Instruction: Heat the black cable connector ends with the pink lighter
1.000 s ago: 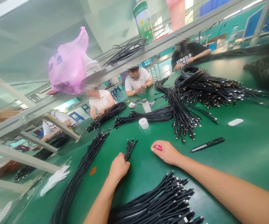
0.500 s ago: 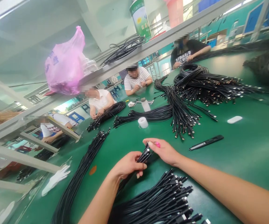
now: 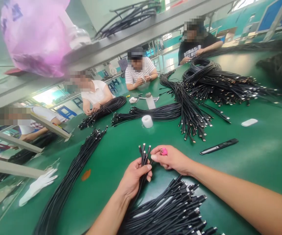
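My left hand (image 3: 134,179) is shut around a small bunch of black cables (image 3: 144,156), their connector ends sticking up above my fingers. My right hand (image 3: 171,160) is next to those ends, its fingertips almost touching them. It pinches a small pink object (image 3: 164,151), too small to identify. Below both hands, a large heap of black cables with metal connectors (image 3: 170,209) lies on the green work table (image 3: 253,169). The cables from my left hand run down toward this heap.
A black utility knife (image 3: 218,146) and a white tape roll (image 3: 147,121) lie on the table, among more black cable bundles (image 3: 190,111). Another long bundle (image 3: 70,173) and a white glove (image 3: 38,182) lie at left. Several co-workers sit along the far side.
My left hand has raised the cable bunch upright, and my right hand has drawn slightly away from it. The view has shifted, so the pink bag looks larger at upper left.
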{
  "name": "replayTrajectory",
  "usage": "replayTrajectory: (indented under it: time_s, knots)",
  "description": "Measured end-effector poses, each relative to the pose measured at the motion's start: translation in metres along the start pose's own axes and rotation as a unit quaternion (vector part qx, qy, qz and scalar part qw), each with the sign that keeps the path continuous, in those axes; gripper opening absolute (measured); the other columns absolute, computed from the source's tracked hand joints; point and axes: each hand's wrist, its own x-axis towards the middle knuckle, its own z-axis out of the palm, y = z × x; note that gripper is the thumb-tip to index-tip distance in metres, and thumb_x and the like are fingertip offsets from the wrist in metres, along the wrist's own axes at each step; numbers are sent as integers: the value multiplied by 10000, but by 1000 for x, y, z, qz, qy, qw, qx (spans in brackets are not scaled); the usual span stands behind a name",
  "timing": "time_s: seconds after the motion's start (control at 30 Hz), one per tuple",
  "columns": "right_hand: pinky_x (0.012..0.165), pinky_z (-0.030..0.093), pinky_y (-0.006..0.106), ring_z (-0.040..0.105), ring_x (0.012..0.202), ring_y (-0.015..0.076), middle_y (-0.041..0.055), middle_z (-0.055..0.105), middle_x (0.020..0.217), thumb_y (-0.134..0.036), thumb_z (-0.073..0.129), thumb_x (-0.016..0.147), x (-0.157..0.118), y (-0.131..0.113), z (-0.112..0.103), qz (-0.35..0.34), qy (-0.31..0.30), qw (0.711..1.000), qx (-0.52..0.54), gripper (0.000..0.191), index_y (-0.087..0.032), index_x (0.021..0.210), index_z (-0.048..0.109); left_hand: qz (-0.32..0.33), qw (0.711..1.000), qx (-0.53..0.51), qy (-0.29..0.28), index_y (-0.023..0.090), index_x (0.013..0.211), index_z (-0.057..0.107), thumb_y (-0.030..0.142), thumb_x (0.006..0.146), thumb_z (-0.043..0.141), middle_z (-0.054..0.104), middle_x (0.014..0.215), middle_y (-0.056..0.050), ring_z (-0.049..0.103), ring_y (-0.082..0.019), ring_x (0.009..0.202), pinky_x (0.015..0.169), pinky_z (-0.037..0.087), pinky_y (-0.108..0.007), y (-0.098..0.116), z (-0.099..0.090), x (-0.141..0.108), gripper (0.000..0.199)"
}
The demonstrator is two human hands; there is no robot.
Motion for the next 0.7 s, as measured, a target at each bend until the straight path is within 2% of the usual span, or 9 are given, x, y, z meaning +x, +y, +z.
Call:
replayTrajectory:
  time_s: [0.07, 0.13, 0.27, 0.43, 0.7]
  knots:
    - [409, 214, 190, 324, 451, 45, -61, 515, 597, -450, 818, 666, -6, 0, 5, 20, -30, 999, -19, 428, -148, 911, 638, 12, 1000, -10, 0, 112, 944, 619, 267, 683, 824, 608, 708, 0, 539, -69, 538, 497, 435, -189, -2, 3, 0, 366]
    - [416, 209, 197, 311, 453, 47, -57, 524, 591, -424, 814, 667, -10, 0, 9, 31, -30, 998, -39, 389, -149, 886, 648, 19, 1000, -18, 1, 104, 971, 633, 272, 658, 842, 615, 753, -9, 541, -70, 555, 492, 437, -191, -3, 5, -1, 412]
    - [404, 181, 203, 268, 431, 58, -83, 436, 502, -407, 775, 706, -12, 1, 9, 52, -19, 996, -68, 321, -163, 876, 656, 9, 1000, -26, 7, 96, 957, 624, 260, 618, 864, 612, 717, -7, 551, -79, 561, 485, 442, -188, -5, 7, -2, 446]
    - [418, 178, 204, 264, 446, 64, -71, 450, 527, -372, 734, 754, -11, 3, 5, 45, -25, 995, -89, 248, -179, 893, 666, 3, 999, -34, 1, 92, 936, 612, 240, 598, 872, 604, 694, 0, 562, -83, 569, 498, 460, -187, -4, 5, -2, 452]
    - [426, 177, 209, 263, 444, 62, -72, 470, 532, -417, 775, 706, -11, -2, 8, 48, -22, 995, -82, 332, -176, 910, 672, 12, 999, -37, -12, 78, 970, 615, 214, 661, 837, 618, 732, -15, 577, -82, 594, 509, 468, -178, -5, 1, 1, 404]
